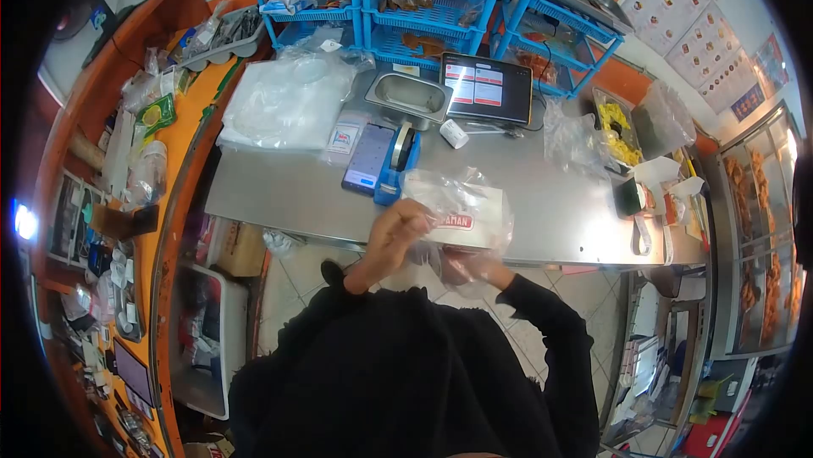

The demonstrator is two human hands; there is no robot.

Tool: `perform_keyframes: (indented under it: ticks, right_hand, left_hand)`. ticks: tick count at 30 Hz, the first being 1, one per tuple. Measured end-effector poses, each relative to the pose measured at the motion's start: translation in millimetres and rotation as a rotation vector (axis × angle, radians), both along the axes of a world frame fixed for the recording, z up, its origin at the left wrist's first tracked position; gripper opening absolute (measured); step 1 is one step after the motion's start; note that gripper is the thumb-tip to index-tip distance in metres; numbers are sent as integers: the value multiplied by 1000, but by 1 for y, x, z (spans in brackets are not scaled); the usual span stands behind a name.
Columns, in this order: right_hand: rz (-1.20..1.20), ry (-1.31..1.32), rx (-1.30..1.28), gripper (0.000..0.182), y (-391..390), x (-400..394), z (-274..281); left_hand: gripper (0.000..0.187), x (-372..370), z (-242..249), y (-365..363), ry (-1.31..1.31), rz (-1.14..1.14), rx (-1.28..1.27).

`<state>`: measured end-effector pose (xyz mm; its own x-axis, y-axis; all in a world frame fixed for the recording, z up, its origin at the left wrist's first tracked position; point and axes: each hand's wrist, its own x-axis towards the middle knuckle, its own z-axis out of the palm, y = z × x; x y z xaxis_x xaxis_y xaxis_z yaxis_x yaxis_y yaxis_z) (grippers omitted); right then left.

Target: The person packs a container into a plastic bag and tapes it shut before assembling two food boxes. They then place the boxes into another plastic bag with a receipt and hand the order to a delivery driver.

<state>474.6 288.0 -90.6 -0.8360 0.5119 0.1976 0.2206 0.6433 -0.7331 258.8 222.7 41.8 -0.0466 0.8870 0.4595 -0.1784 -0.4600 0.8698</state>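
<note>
A clear plastic bag [498,204] with a white paper packet [483,208] seen through it is at the front edge of the steel table; the packet carries a red printed label. My left hand [391,242] is closed, its fingertips pinching the bag's left side. Lower down, my right hand [474,268] grips the bag from the near side, and crumpled plastic partly covers its fingers. Just beyond the bag lie a blue tape dispenser [391,189] and a phone [369,155] with a lit screen.
On the steel table [542,212] are a stack of clear bags [284,98], a metal pan [409,95], a tablet [488,92] and a white roll [454,133]. Blue racks [428,30] stand behind. Food boxes [648,191] sit right, near a glass cabinet [758,221] with fried food.
</note>
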Motion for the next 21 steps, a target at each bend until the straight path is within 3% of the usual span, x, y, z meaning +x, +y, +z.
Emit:
perform_keyframes:
  ticks: [1,2,3,5,6,7,9,11,12,13,14,15,16,17,18,19,20,21]
  right_hand:
    - [-47,44,22,31,-2,-7,19]
    - [33,-232,-46,28,2,0,46]
    - [114,-509,-114,26,0,-6,127]
    - [-3,-928,83,26,-12,-16,229]
    - [-92,-771,152,29,-12,6,250]
    - [-182,-466,-81,33,-7,36,267]
    - [-372,338,40,39,-6,81,270]
    - [-902,508,271,55,0,90,254]
    - [-690,134,345,79,16,137,214]
    - [-618,102,-147,99,-2,110,218]
    - [-409,-157,28,114,8,107,189]
    - [-419,-208,29,116,11,98,145]
    - [-426,-259,29,117,7,82,114]
    - [-482,-90,32,105,0,42,120]
    - [-540,81,28,92,1,11,127]
    - [-455,-17,29,75,21,6,97]
    - [-370,-115,38,59,40,3,66]
    - [-370,-111,43,59,37,-7,76]
  left_hand:
    - [14,-1,2,-1,-64,39,-2]
    - [14,-5,3,1,-65,44,-4]
    - [16,-13,6,4,-105,137,-12]
    - [17,-22,11,7,-144,228,-29]
    - [18,-25,14,9,-158,265,-81]
    - [19,-27,15,10,-173,302,-131]
    - [17,-32,12,11,-118,279,-81]
    - [33,-36,-1,16,-139,291,-12]
    - [33,-40,-6,16,-140,297,-8]
    - [47,-43,-10,15,184,351,49]
    - [62,-44,-15,16,509,397,103]
    - [62,-41,-19,22,506,402,105]
    - [75,-35,-22,32,947,416,63]
    - [89,-30,-29,42,1393,412,9]
    - [65,-27,-59,61,1118,98,-173]
    - [41,-22,-88,76,819,-204,-341]
    - [41,-12,-94,79,822,-203,-341]
    - [45,-1,-97,82,971,7,-97]
